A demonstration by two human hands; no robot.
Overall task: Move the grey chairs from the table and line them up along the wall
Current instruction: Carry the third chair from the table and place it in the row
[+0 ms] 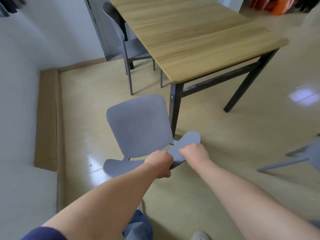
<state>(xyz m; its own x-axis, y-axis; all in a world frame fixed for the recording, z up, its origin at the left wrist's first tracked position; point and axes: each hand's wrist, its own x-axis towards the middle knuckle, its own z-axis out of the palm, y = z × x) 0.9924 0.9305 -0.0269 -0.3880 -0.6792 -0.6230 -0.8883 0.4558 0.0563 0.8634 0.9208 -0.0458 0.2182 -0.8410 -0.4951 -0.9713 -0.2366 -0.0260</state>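
— Hands?
— Both mine are clenched on the backrest's top edge of the grey chair [138, 125]: left hand [160, 164], right hand [194, 152], side by side for steering.
— Location?
— Clear of the table [199, 40] corner, near the wall [20, 84]. Second chair [131, 47] remains tucked under.

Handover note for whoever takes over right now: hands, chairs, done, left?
Left hand and right hand: both shut on the backrest of the held grey chair, which sits off the table corner, near the wall.
Second chair is tucked at the table's far side.
Part of a third chair shows at the right edge.
Done: none visibly lined up.
Left: place the held chair, then the others.
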